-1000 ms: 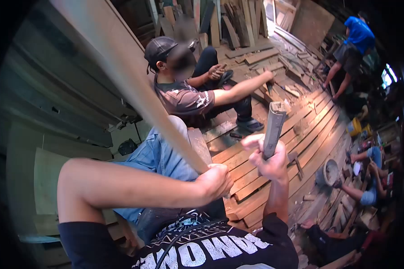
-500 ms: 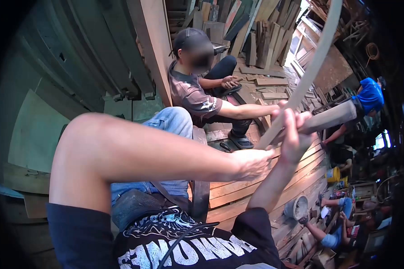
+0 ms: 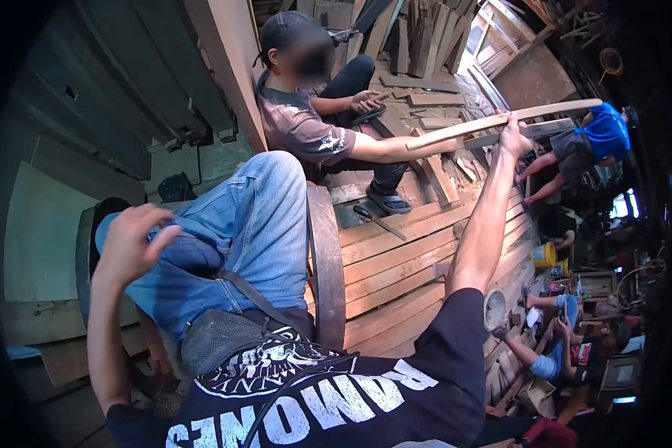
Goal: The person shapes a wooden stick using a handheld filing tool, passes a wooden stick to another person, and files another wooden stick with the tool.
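My right hand is stretched out far to the right, its fingers closed around a long, slightly curved wooden strip. Just below that strip lies a second, straighter wooden piece, partly behind my hand; whether my fingers hold it too I cannot tell. A co-worker's arm reaches towards the same pieces, with the hand partly hidden at the strip's near end. My left hand is raised over my left thigh in jeans, fingers apart and holding nothing.
A slatted wooden surface carries a thin dark-handled tool. Offcuts litter the floor beyond the seated co-worker. A person in blue is near the strip's far end. A bucket and another seated person are at lower right.
My left hand has let go of the wood and swung back to the left. My right arm has straightened outward, and the curved strip has tilted from steep to nearly level.
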### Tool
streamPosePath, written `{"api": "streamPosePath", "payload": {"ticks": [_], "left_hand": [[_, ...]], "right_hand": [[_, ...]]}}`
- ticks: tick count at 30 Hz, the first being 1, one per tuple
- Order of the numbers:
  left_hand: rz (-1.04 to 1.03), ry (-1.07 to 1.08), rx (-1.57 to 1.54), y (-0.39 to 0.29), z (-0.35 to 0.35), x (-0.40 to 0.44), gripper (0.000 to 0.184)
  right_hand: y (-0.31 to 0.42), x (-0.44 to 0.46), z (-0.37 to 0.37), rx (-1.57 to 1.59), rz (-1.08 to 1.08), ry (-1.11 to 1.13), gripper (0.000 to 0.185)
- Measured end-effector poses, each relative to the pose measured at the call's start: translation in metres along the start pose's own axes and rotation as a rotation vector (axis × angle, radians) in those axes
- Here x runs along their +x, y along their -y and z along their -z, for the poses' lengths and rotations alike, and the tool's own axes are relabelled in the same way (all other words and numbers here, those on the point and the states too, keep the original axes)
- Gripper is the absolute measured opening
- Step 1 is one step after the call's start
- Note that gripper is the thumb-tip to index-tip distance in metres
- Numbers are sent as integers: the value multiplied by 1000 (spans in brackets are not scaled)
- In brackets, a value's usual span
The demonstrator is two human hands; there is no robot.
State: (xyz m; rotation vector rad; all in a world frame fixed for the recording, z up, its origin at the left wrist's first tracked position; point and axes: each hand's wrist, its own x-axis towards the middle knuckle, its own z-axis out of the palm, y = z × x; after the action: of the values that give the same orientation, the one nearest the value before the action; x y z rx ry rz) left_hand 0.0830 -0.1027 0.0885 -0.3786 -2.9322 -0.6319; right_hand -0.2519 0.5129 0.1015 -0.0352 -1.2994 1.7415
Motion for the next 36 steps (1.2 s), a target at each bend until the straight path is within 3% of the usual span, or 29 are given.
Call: {"api": "streamPosePath", "payload": {"ticks": [1, 3, 6, 9, 10, 11, 13, 14, 15, 17, 19, 22, 27, 29, 32, 36], "left_hand": [[132, -25, -39, 10, 7, -14, 18], [193, -230, -65, 46, 6, -46, 19], [478, -249, 76, 104, 3, -103, 26], [405, -388, 19, 122, -11, -131, 33], [421, -406, 206, 127, -15, -134, 41], [420, -402, 202, 136, -17, -136, 41], [538, -433, 286, 146, -18, -133, 47], [611, -416, 257, 157, -16, -134, 54], [607, -414, 255, 170, -17, -137, 54], [829, -422, 130, 190, -18, -140, 61], [860, -370, 93, 202, -16, -145, 66], [1030, -155, 214, 178, -4, -130, 73], [1020, -202, 184, 182, -6, -136, 78], [1063, -197, 188, 178, -5, -133, 80], [1069, -227, 215, 179, -9, -136, 81], [1080, -228, 192, 180, -9, -134, 81]], "right_hand": [[-3, 4, 1, 0, 4, 1, 26], [-8, 10, 2, -61, 11, -76, 22], [-18, 23, 3, -130, 47, -154, 20], [-3, 22, -12, -254, 22, -253, 21], [1, 22, -16, -296, -25, -313, 23], [0, 26, -16, -301, -23, -314, 23], [0, 31, -23, -476, -8, -468, 32], [2, 33, -22, -625, -51, -502, 42], [-2, 36, -21, -628, -49, -506, 42], [-6, 40, -20, -633, -20, -517, 41], [-9, 41, -20, -678, 4, -532, 38], [-18, 39, -22, -766, 12, -541, 34], [-48, 32, -29, -996, -19, -581, 35], [-63, 32, -29, -905, -34, -570, 37], [-76, 32, -34, -1110, 13, -585, 37], [-79, 21, -44, -1098, -5, -579, 40]]}}
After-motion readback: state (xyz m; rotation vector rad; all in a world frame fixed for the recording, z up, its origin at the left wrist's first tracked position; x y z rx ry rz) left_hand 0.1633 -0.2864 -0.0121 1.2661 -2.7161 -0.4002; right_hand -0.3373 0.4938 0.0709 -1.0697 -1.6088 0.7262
